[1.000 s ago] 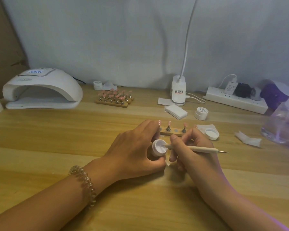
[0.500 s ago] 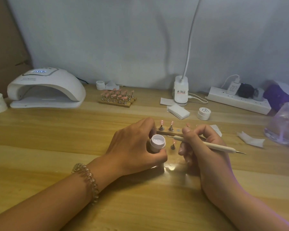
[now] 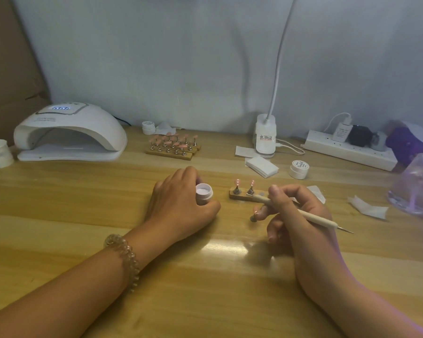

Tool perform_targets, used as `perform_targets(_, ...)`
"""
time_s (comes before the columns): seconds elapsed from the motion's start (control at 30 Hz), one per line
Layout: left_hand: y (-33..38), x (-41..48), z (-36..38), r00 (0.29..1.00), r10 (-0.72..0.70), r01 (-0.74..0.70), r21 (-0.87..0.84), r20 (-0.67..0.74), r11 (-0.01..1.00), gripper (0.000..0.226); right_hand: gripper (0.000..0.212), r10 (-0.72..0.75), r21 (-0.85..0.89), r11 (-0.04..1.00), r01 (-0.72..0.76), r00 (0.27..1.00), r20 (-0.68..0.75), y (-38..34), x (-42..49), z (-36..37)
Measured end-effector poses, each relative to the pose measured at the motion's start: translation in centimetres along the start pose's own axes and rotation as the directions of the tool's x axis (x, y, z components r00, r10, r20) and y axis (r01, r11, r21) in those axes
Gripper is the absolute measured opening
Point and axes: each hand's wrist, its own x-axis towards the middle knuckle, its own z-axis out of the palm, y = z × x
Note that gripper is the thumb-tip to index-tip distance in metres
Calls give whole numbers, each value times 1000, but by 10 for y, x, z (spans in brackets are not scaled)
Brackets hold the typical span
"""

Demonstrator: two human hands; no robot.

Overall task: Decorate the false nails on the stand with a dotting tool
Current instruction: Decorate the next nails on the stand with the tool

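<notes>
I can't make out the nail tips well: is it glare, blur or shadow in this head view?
Head view: soft blur throughout; the nails on the stand glow pink and lose detail. Lamp glare streaks the table just in front of the hands. The right hand shades the loose holder. Wide-angle bending at the edges.

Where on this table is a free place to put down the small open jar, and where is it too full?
The left hand holds the open jar. Bare wood lies left of it, in front of the nail lamp, and across the near edge between both forearms. It is crowded around the small stand, the right hand with the dotting tool, and the wipes behind.
</notes>
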Motion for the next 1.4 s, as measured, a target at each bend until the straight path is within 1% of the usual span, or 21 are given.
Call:
perform_targets(0.13, 1, -1, 1, 1000, 6, -6, -14, 2, 1000, 29, 24, 8, -14, 1000, -8, 1000, 7, 0, 0, 0)
perform_targets(0.2, 2, -1, 0, 1000, 5, -5, -17, -7, 1000, 27, 23, 8, -10, 1000, -8, 1000, 9, 1, 1, 0)
perform_targets(0.3, 4, -2, -2, 1000, 6, -6, -20, -19, 1000, 26, 26, -13, 5, 1000, 13, 1000, 3, 3, 1, -1)
perform_targets(0.43, 6, -2, -3, 1000, 6, -6, -19, 6, 1000, 37, 24, -32, 36, 999, 33, 999, -23, 4, 1, -2)
perform_targets(0.5, 7, -2, -4, 1000, 14, -14, -3, -4, 1000, 44, 24, -53, 28, 998, 55, 996, -71, 4, 2, -4)
perform_targets(0.57, 9, -5, -7, 994, 89, -87, 33, -56, 996, 48, 25, -84, 20, 996, 87, 989, -125, 3, 5, -7)
perform_targets(0.67, 24, -15, -13, 936, 327, -317, 95, -129, 944, 39, 23, -77, 39, 996, 86, 978, -193, 4, 10, -13)
perform_targets(0.7, 31, -20, -14, 920, 373, -364, 92, -117, 927, 34, 23, -72, 42, 996, 82, 976, -204, 4, 11, -14)
perform_targets(0.73, 36, -24, -12, 919, 387, -382, 66, -78, 922, 29, 22, -71, 42, 996, 81, 976, -204, 5, 12, -15)
perform_targets(0.77, 41, -28, -10, 928, 372, -371, 20, -24, 928, 26, 21, -71, 39, 996, 81, 978, -195, 6, 13, -14)
perform_targets(0.83, 44, -33, -4, 949, 303, -296, -83, 89, 951, 24, 19, -72, 27, 997, 77, 984, -162, 7, 13, -13)
perform_targets(0.87, 44, -33, 0, 952, 280, -267, -111, 122, 957, 23, 18, -69, 20, 997, 73, 987, -147, 8, 13, -13)
perform_targets(0.93, 46, -32, 3, 957, 248, -225, -156, 149, 962, 22, 15, -57, 17, 998, 60, 989, -133, 8, 14, -13)
perform_targets(1.1, 54, -23, 9, 967, 159, -99, -277, 201, 956, 11, 21, -44, -6, 999, 43, 990, -131, 7, 17, -15)
perform_targets(1.23, 51, -16, 10, 953, 143, -38, -363, 267, 931, 8, 24, -39, -31, 999, 35, 987, -154, 6, 19, -18)
perform_targets(1.33, 48, -10, 8, 942, 153, -31, -380, 297, 925, 6, 23, -30, -39, 999, 25, 989, -145, 5, 19, -16)
perform_targets(1.4, 49, -9, 8, 941, 187, -78, -356, 283, 931, 7, 23, -21, -44, 999, 15, 991, -133, 6, 19, -17)
